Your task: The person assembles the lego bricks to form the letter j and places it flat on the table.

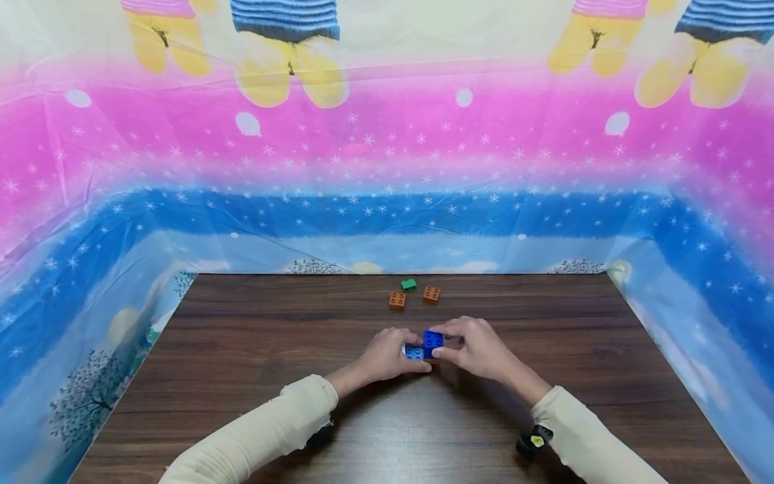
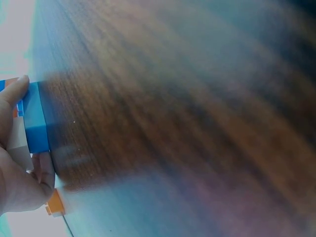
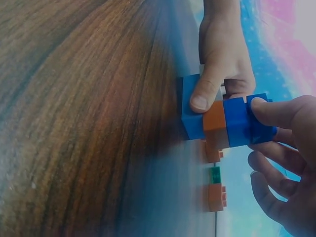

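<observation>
A stack of toy building bricks stands on the table between the two hands. Its base is a light blue brick, with a white brick and an orange brick above it. Over the orange one sits a blue brick, topped by a darker blue brick. My left hand grips the lower bricks, its thumb across the light blue side. Thumb and fingers of my right hand pinch the top dark blue brick. Whether that brick is fully pressed down I cannot tell.
Beyond the hands lie an orange brick, a second orange brick and a green brick on the dark wooden table. A patterned cloth hangs around the table's back and sides.
</observation>
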`<state>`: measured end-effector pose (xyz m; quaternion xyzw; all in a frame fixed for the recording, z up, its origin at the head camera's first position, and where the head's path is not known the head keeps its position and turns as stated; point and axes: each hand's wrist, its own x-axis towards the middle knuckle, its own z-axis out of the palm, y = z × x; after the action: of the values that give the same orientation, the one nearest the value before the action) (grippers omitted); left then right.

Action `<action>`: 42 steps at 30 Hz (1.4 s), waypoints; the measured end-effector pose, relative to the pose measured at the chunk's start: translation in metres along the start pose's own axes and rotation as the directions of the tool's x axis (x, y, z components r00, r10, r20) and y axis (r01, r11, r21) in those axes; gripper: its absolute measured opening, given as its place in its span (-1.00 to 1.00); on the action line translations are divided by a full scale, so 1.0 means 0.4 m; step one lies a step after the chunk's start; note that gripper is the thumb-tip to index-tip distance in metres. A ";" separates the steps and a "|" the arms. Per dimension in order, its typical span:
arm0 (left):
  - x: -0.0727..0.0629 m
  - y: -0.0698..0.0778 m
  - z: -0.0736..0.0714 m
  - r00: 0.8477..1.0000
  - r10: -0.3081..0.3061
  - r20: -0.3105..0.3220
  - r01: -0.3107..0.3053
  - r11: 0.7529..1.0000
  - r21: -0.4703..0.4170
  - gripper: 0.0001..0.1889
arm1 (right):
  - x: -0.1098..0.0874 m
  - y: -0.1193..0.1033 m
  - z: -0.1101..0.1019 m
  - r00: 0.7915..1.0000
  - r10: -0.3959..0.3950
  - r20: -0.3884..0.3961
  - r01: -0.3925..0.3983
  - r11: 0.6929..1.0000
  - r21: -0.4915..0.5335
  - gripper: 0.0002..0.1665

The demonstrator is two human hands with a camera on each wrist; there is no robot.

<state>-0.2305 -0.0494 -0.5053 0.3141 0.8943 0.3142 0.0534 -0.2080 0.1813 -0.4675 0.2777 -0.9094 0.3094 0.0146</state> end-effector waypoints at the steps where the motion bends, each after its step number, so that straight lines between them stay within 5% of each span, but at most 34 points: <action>1: 0.000 0.000 -0.001 1.000 -0.002 0.000 0.002 1.000 0.000 -0.50 | 0.001 -0.001 0.000 1.000 0.003 0.002 -0.003 1.000 -0.009 -0.52; 17: 0.004 0.008 -0.005 1.000 -0.007 -0.004 0.007 1.000 0.028 -0.50 | 0.009 -0.019 -0.008 1.000 -0.030 -0.004 0.028 0.982 -0.188 -0.51; 42: 0.006 0.003 0.001 1.000 0.004 0.004 -0.004 1.000 -0.004 -0.53 | 0.005 -0.003 -0.011 0.995 0.084 0.046 -0.087 0.993 0.085 -0.57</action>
<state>-0.2317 -0.0470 -0.5046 0.3164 0.8928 0.3157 0.0552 -0.2099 0.1820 -0.4630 0.2454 -0.9062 0.3430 -0.0302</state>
